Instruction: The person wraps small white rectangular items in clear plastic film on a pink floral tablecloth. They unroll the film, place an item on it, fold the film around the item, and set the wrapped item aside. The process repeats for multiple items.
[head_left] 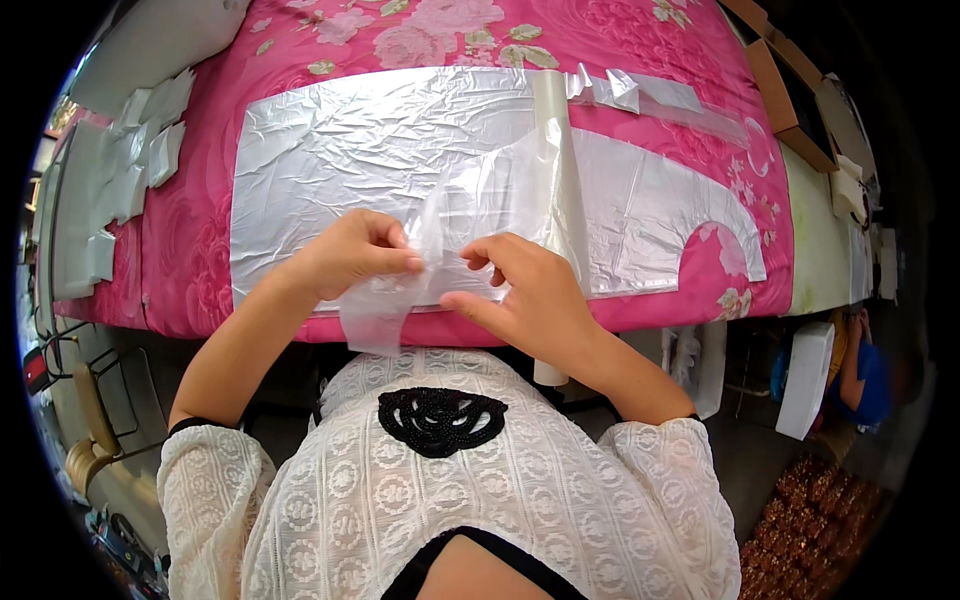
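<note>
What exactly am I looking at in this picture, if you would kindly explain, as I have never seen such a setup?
There is no machine here: these are a person's bare hands, seen from above by a wide fisheye camera worn on the head, which bends straight edges. On a pink floral cloth lies a silvery sheet, with a pale roll across it. The left hand pinches some clear film; the right hand is close by, thumb and fingers apart.
</note>
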